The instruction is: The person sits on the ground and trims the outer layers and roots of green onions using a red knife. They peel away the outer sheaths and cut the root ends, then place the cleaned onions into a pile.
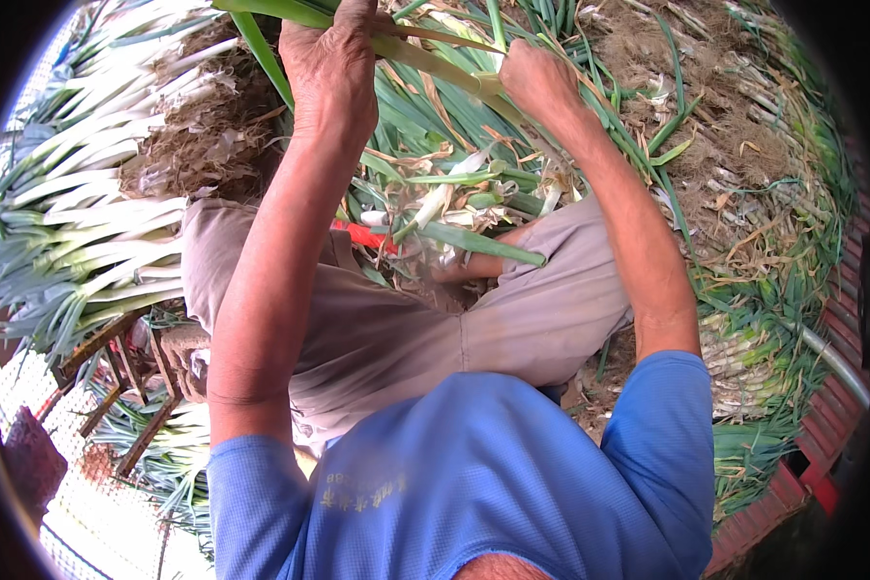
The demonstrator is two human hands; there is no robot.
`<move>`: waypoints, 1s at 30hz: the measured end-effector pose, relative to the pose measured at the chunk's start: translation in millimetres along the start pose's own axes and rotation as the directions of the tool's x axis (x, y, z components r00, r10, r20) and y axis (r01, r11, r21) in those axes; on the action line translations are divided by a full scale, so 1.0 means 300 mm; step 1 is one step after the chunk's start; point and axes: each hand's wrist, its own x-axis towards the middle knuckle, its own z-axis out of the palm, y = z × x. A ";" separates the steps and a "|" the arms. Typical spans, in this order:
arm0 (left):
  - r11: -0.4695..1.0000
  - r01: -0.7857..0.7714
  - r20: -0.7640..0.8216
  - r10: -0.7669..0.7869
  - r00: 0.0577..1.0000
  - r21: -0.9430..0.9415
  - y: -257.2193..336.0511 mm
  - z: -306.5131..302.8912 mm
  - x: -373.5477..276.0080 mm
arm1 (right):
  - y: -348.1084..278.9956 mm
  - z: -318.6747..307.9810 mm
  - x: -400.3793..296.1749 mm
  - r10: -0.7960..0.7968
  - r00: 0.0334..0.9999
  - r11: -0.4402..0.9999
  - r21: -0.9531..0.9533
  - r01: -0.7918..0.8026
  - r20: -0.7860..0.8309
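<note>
A green onion stalk (435, 64) with a brown outer leaf stretches between my two hands at the top of the view. My left hand (333, 69) is closed around its green leafy part. The fingers of my right hand (540, 80) pinch the dry outer leaf and press against the stalk, which runs on below the wrist. Under the stalk, between my knees, lie green leaves, dry peelings and cut pieces (464, 188). A red object (366, 235) shows partly beneath these scraps. The tips of my left fingers are hidden.
Cleaned green onions (108, 210) are stacked on the left, roots inward, near a wooden rack (126, 370). Unpeeled, rooty green onions (739, 145) are heaped on the right. A red ridged metal edge (834, 406) and a grey pipe (830, 355) border the far right.
</note>
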 end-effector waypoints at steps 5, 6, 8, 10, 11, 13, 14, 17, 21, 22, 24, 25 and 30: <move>0.996 -0.093 -0.098 0.090 0.991 -0.019 0.038 0.019 0.026 | 0.039 0.023 0.013 -0.043 0.997 0.998 -0.042 0.040 -0.059; 0.992 -0.119 -0.164 0.123 0.979 0.034 0.042 0.004 0.033 | 0.069 0.031 0.015 -0.050 0.997 0.997 -0.061 0.047 -0.057; 0.990 -0.141 -0.205 0.140 0.969 0.011 0.090 -0.008 0.041 | 0.133 0.039 0.010 0.085 0.991 0.995 -0.062 -0.079 0.104; 0.997 -0.074 -0.247 0.068 0.967 -0.012 0.152 -0.025 0.043 | 0.226 0.059 0.007 0.169 0.974 0.982 -0.111 -0.153 0.153; 0.995 -0.089 -0.292 0.098 0.951 0.043 0.167 0.002 0.002 | 0.284 0.089 0.004 0.185 0.974 0.975 -0.150 -0.166 0.127; 0.992 -0.044 -0.252 0.013 0.968 -0.118 0.137 -0.102 0.066 | 0.357 0.129 -0.021 0.204 0.976 0.962 -0.200 -0.185 0.076; 0.997 -0.079 -0.343 0.081 0.936 0.021 0.172 -0.066 0.037 | 0.387 0.150 -0.033 0.208 0.976 0.958 -0.213 -0.192 0.057; 0.993 -0.119 -0.327 0.105 0.939 -0.022 0.198 -0.131 0.089 | 0.423 0.136 -0.049 0.286 0.944 0.932 -0.277 -0.235 0.162; 0.980 -0.189 -0.265 0.197 0.944 0.055 0.284 -0.203 0.115 | 0.620 0.185 -0.099 0.411 0.898 0.876 -0.342 -0.340 0.160; 0.980 -0.199 -0.266 0.196 0.944 0.016 0.304 -0.225 0.133 | 0.679 0.203 -0.112 0.436 0.889 0.863 -0.345 -0.370 0.138; 0.976 -0.216 -0.285 0.199 0.938 -0.028 0.349 -0.286 0.175 | 0.789 0.225 -0.152 0.482 0.871 0.834 -0.357 -0.421 0.099; 0.970 -0.243 -0.306 0.226 0.925 -0.018 0.397 -0.336 0.178 | 0.816 0.223 -0.156 0.480 0.873 0.831 -0.362 -0.423 0.082; 0.973 -0.229 -0.373 0.207 0.904 -0.016 0.493 -0.497 0.212 | 1.026 0.299 -0.385 0.613 0.789 0.731 -0.415 -0.542 0.050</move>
